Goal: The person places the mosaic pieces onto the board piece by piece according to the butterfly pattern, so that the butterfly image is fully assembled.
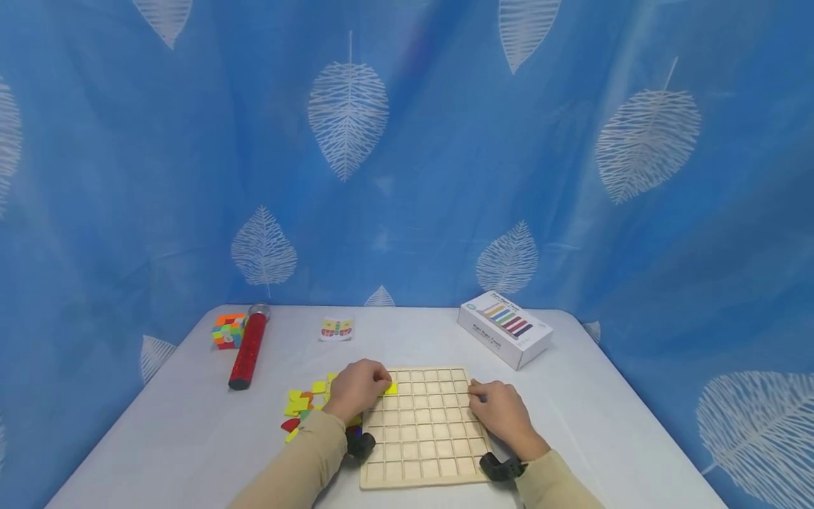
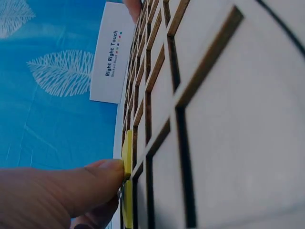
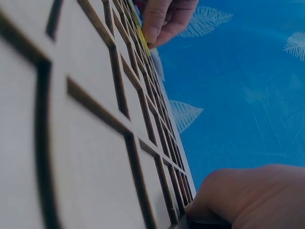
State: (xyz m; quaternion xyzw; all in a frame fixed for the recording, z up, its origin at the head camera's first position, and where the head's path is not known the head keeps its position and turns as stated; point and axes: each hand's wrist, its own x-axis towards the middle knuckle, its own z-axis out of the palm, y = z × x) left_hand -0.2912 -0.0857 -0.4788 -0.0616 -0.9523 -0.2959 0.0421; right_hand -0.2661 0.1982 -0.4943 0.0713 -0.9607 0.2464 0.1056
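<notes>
Grid board (image 1: 427, 430): wooden, lying on the white surface (image 1: 610, 438).
Left hand (image 1: 357, 387): pinching a yellow tile (image 1: 391, 388) at the board's left side, near its far edge.
Right hand (image 1: 505, 411): gripping the board's right edge, near the far corner.
Loose coloured pieces (image 1: 296, 406): left of the board.
Printed card (image 1: 336, 329), white box (image 1: 505, 329): beyond the board.
Red tube (image 1: 249, 350), puzzle cube (image 1: 228, 331): beyond the board, well left.

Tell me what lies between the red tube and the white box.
A small picture card lies between the red tube and the white box, as the head view shows.
</notes>
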